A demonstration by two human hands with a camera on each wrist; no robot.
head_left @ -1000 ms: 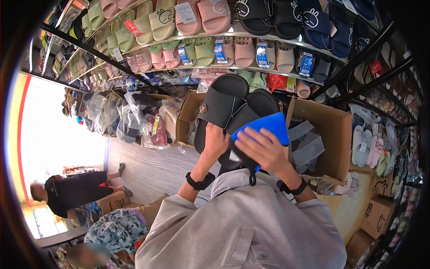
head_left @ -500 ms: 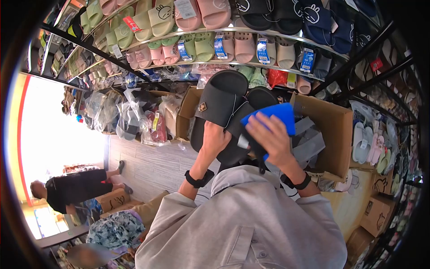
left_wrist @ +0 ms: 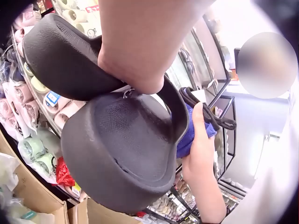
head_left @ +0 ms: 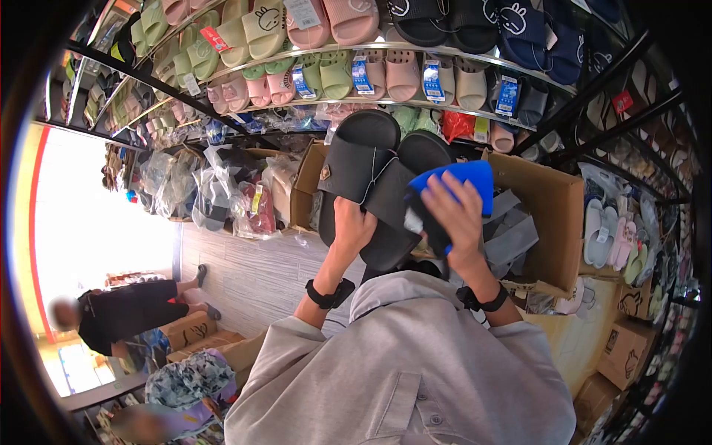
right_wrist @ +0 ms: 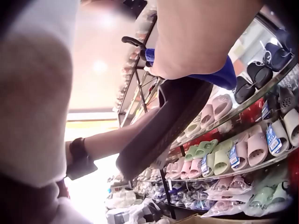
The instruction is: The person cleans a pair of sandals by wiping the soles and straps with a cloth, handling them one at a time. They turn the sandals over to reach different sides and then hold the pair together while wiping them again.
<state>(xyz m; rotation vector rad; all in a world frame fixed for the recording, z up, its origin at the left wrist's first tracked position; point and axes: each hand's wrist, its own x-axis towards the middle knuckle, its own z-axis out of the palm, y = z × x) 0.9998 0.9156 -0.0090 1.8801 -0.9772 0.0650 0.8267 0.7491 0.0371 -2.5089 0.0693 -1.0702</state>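
Observation:
A pair of black slides (head_left: 363, 174), tied together with a thin cord, is held up in front of the chest. My left hand (head_left: 354, 225) grips them at the straps, its fingertips hidden inside. In the left wrist view, the soles of the black slides (left_wrist: 131, 140) stand close together. My right hand (head_left: 456, 219) holds a blue cloth pad (head_left: 475, 178) with a black part along it, against the right-hand slide. In the left wrist view, the thumb lies over the blue cloth and a black loop sticks out beside it.
Shelves of slides (head_left: 400, 78) curve across the back. An open cardboard box (head_left: 545, 222) stands at the right, with grey sheets inside. Bagged slippers (head_left: 215, 196) lie at the left. A person in black (head_left: 126, 315) is on the far left, and another (head_left: 185, 393) is below.
My right hand and the blue pad have moved right and slightly up across the slide. The pair of slides has shifted a little left and up, still in my left hand.

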